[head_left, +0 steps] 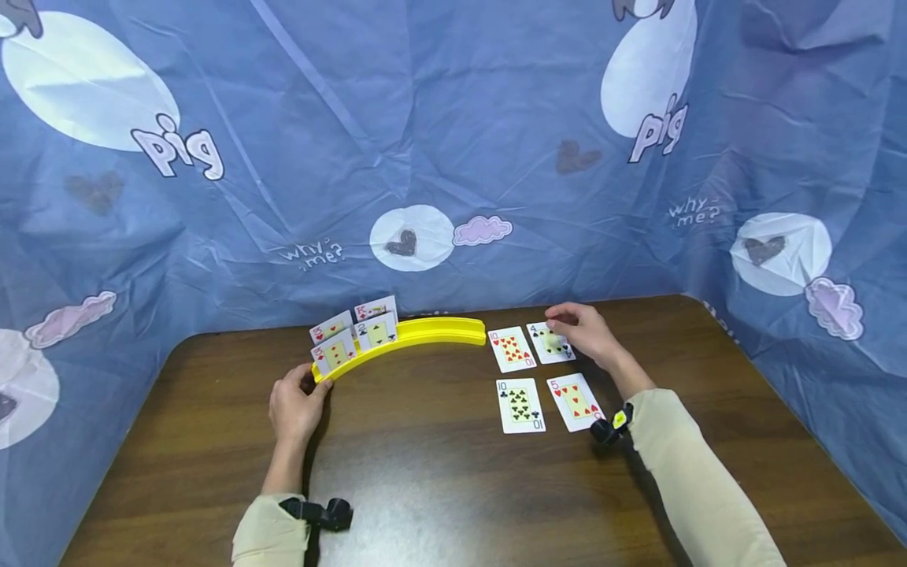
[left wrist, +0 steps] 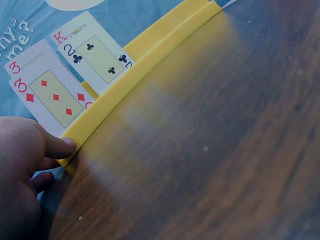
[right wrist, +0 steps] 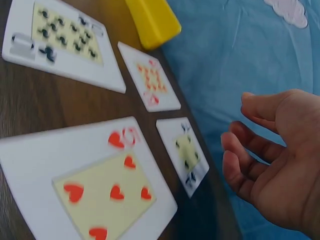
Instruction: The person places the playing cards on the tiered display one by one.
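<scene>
My left hand (head_left: pixel 295 405) grips the left end of a curved yellow card holder (head_left: pixel 439 329), thumb on its front face. Standing in the holder's left part are a three of diamonds (left wrist: pixel 56 97), another red three (head_left: pixel 331 327) behind it, a two of clubs (left wrist: pixel 95 57) and a red king (head_left: pixel 375 308). My right hand (head_left: pixel 584 332) hovers over a black four (right wrist: pixel 187 152), its fingers loosely bent around nothing. Face up nearby lie a ten of hearts (head_left: pixel 512 350), a ten of clubs (head_left: pixel 520 405) and a five of hearts (right wrist: pixel 107 190).
Everything is on a brown wooden table (head_left: pixel 411 472). A blue printed cloth (head_left: pixel 453 157) hangs behind and at both sides, close along the table's back edge. Black straps with cameras (head_left: pixel 329 513) sit on both wrists.
</scene>
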{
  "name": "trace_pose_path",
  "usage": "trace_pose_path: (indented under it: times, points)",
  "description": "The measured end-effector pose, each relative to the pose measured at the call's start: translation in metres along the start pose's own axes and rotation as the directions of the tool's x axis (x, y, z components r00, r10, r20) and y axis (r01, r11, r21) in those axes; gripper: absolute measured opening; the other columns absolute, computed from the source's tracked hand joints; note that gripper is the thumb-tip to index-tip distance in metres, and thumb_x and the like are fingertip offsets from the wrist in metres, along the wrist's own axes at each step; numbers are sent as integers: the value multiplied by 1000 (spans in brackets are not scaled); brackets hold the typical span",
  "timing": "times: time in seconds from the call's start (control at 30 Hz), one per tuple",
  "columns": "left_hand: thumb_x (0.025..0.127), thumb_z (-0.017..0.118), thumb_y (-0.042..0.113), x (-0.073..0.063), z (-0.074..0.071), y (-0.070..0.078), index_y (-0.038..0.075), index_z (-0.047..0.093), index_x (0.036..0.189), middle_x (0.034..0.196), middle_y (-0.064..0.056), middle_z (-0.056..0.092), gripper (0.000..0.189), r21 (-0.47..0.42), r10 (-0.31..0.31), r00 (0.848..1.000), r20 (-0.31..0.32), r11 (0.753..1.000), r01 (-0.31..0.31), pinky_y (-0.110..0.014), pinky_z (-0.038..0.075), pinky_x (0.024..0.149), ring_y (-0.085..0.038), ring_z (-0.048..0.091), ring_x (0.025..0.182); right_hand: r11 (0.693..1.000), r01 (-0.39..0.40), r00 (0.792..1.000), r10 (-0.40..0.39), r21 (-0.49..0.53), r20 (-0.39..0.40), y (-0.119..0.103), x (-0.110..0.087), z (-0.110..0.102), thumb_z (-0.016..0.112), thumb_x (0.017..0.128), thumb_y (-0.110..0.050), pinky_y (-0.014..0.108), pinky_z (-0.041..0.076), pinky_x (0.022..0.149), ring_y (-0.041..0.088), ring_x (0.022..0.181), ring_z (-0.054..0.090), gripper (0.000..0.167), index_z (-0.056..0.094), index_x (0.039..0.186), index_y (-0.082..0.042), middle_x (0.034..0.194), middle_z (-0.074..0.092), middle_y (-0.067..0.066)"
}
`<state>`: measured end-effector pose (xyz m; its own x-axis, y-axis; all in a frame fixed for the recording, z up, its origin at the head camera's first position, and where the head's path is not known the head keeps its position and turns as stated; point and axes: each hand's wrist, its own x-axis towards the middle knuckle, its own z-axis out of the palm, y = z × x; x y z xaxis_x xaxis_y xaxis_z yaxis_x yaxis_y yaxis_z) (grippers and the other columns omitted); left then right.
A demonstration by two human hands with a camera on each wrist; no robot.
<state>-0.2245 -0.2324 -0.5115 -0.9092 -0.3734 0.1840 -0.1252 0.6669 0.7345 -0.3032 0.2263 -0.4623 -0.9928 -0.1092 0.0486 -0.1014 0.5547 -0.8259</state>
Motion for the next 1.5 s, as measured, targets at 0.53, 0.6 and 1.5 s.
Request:
trace_pose_path:
  times: [0.53,0.6,1.5]
  points:
    - [86,73,14,-1,0,-1,2,67,118,103,-22,68,35,2,-8,1000,0,1000,8,-48,38,79,-35,57,99,977,-124,982,146,-176,116,27,-4,-5,76,87,-27,42,45,95,35,116,51,76,41,147,3,151,40,27]
    - [86,73,14,-1,0,-1,2,68,118,103,-22,68,34,2,-8,1000,-1,1000,8,-49,38,79,-36,57,99,978,-110,981,136,-178,142,29,-4,-4,79,84,-29,50,43,103,40,126,47,84,37,149,4,154,35,29]
    - [86,72,14,0,1,-2,2,67,118,104,-23,68,35,8,0,1000,2,1000,0,-51,38,79,-37,57,99,933,-10,979,82,-360,185,23,4,4,84,74,-27,57,27,119,48,145,32,93,37,149,2,155,34,30]
